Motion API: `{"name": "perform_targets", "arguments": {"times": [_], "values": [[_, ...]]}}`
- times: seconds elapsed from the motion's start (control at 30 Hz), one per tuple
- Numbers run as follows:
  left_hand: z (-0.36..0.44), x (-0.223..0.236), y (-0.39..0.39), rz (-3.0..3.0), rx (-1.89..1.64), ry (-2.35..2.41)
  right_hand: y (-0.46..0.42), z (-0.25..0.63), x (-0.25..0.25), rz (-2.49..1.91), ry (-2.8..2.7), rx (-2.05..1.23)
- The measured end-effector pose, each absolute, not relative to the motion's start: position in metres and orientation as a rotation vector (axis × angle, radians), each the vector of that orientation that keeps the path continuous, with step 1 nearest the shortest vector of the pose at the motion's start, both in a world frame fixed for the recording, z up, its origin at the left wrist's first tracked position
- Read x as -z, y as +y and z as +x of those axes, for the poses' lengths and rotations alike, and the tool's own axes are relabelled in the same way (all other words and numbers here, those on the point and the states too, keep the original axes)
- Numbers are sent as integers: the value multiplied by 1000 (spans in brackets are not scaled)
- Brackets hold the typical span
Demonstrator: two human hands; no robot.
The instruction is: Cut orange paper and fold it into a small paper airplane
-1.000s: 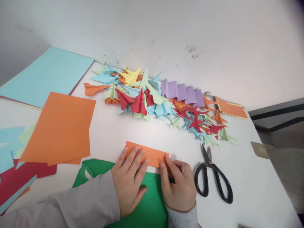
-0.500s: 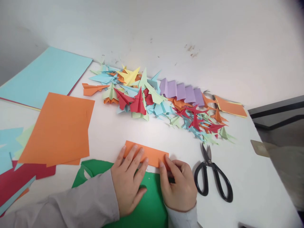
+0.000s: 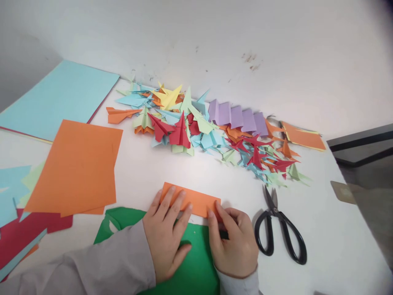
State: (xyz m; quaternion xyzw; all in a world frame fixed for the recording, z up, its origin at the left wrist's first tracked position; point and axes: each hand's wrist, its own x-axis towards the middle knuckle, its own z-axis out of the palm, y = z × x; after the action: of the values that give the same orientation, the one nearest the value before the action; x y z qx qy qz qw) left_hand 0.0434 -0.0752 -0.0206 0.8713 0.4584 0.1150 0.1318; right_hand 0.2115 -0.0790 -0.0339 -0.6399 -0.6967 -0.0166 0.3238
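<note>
A folded orange paper strip (image 3: 202,204) lies on the white table, slanting a little down to the right. Flat across its left end rests my left hand (image 3: 167,233), fingers spread and pressing on the paper. The right end is pinched between thumb and forefinger of my right hand (image 3: 235,239), whose other fingers are curled under. Beneath my hands is a sheet of green paper (image 3: 190,262), partly covered by my left sleeve. Black-handled scissors (image 3: 273,213) lie just right of my right hand, blades slightly apart.
Folded paper planes (image 3: 179,131) in several colours are heaped along the wall, beside a purple pleated paper (image 3: 238,116). Orange sheets (image 3: 76,168) and a large light-blue sheet (image 3: 61,98) lie at left, above red paper (image 3: 21,237). Small orange sheets (image 3: 303,137) sit at the far right.
The camera view has shifted very slightly. Both hands keep the same hold on the orange paper strip, with no clear movement along it.
</note>
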Motion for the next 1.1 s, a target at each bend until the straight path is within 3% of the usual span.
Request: {"name": "perform_targets", "arguments": {"times": [1.1], "values": [[43,20,-71,2557,-415,1345,-79,208,34,-1699,-1752,-43]]}}
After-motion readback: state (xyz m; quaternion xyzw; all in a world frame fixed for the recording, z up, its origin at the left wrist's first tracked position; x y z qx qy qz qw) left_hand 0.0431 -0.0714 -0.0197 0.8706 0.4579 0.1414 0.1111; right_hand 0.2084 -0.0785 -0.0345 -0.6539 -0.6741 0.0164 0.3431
